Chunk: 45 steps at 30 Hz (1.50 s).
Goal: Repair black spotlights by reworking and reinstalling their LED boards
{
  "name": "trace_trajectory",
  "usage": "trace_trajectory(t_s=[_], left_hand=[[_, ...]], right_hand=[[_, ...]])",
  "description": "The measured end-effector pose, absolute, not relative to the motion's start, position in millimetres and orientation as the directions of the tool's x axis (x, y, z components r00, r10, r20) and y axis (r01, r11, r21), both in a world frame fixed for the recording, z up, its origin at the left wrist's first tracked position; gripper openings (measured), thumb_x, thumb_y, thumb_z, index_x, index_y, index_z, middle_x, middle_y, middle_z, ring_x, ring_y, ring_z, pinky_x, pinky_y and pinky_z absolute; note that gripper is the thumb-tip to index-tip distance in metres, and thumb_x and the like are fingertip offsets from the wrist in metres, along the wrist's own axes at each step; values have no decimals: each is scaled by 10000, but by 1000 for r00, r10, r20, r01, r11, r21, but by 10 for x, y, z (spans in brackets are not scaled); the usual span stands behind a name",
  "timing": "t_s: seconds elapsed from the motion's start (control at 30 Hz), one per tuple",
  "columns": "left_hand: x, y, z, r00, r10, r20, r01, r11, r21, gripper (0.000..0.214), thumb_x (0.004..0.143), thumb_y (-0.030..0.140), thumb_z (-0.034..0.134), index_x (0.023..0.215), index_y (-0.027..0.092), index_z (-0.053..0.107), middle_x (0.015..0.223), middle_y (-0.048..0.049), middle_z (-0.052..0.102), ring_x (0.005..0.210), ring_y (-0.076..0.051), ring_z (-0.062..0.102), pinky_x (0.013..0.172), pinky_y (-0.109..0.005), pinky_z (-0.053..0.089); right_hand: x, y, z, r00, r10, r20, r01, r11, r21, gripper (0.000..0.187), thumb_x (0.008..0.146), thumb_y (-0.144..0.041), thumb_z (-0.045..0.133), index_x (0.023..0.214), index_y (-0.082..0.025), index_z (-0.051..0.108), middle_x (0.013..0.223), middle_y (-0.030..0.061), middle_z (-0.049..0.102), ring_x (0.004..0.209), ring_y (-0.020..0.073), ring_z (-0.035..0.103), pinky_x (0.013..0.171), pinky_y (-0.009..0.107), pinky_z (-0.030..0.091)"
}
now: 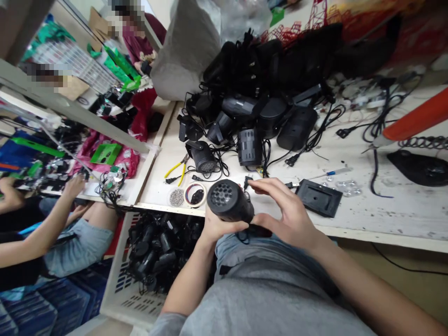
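Observation:
My left hand (219, 226) is wrapped around a black spotlight (233, 200), a stubby cylinder whose front shows a ring pattern of round lenses. It is held just off the table's front edge, tilted with the lens face up and to the left. My right hand (285, 210) curves beside the spotlight's rear with thumb and fingers apart. Its thumb tip is close to the housing; whether it touches I cannot tell. Beyond the fingertips, a small black plug (247, 181) shows. On the table nearby lie yellow-handled pliers (182, 169), a roll of tape (194, 195) and a dish of small screws (176, 197).
More black spotlights (249, 147) with cords crowd the table's middle. To the right are a black rectangular base (319, 198), a blue-handled screwdriver (331, 172) and a hanging orange tool (416, 116). A crate (117, 280) of black parts stands below; a co-worker (75, 242) sits left.

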<state>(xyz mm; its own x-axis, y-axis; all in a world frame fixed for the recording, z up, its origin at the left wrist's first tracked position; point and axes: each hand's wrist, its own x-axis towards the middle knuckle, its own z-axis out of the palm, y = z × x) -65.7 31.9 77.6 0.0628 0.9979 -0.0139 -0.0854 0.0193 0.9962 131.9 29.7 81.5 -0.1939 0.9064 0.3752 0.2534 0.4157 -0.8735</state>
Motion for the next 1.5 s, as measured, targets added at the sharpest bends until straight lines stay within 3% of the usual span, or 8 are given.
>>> trace_trajectory(t_s=[0.2,0.43,0.8,0.87,1.0,1.17,1.37,1.5], left_hand=[[-462,232,784,52,993,103,-39,-101,994,874,409,246,1000,1224,190,690,1251,-126,684,1178,-340,637,1088,-406,476],[-373,238,821,118,991,58,16,-60,998,935,475,154,952,1338,234,599,1315,-106,648,1237,-328,606,1103,-425,451],[-289,403,786,-4,998,69,233,-67,970,585,475,316,956,1001,223,716,986,-53,730,941,-294,668,924,-431,544],[-348,444,784,-7,999,-40,146,41,988,594,454,329,964,985,206,729,973,-59,738,949,-304,674,928,-438,546],[-516,540,721,143,933,-329,-424,358,832,576,514,458,880,976,150,728,897,-106,750,931,-355,715,905,-506,559],[-655,658,728,119,923,-366,-713,336,616,675,561,580,821,1046,127,697,910,-152,749,1071,-419,700,953,-563,550],[-755,746,853,73,929,-362,-804,270,530,790,724,682,705,1235,87,618,1044,-182,722,984,-303,706,781,-365,601],[-853,773,974,92,912,-399,-865,272,422,806,876,694,508,1339,36,539,1058,-203,706,913,-259,708,713,-306,594]], right_hand=[[1173,270,968,-238,859,453,397,512,-762,1024,709,-762,719,1500,-168,455,1346,193,612,1245,347,612,1054,505,545],[1207,372,966,-77,862,501,518,464,-719,527,826,-496,742,1256,-205,651,1112,124,681,1038,280,680,915,441,596],[1184,793,1114,-216,913,347,605,404,-686,298,847,-448,658,1017,-212,721,973,77,727,862,242,695,826,387,557],[1191,878,1093,-202,934,296,546,358,-757,346,843,-490,661,1043,-214,718,1018,82,735,927,260,696,869,407,550],[1204,928,976,-171,982,78,141,103,-985,560,885,-673,561,1230,-236,627,1116,91,726,967,241,708,822,389,582],[966,621,648,-142,980,-141,-62,-150,-987,687,840,-798,512,1197,-211,534,1010,114,738,793,222,731,716,391,611],[722,204,497,-432,896,100,172,191,-966,601,909,-571,612,1371,-219,457,1168,132,721,1125,279,683,982,503,559],[723,228,476,-538,793,286,433,552,-712,509,851,-389,742,1306,-210,598,1195,158,666,1161,330,603,965,539,542]])
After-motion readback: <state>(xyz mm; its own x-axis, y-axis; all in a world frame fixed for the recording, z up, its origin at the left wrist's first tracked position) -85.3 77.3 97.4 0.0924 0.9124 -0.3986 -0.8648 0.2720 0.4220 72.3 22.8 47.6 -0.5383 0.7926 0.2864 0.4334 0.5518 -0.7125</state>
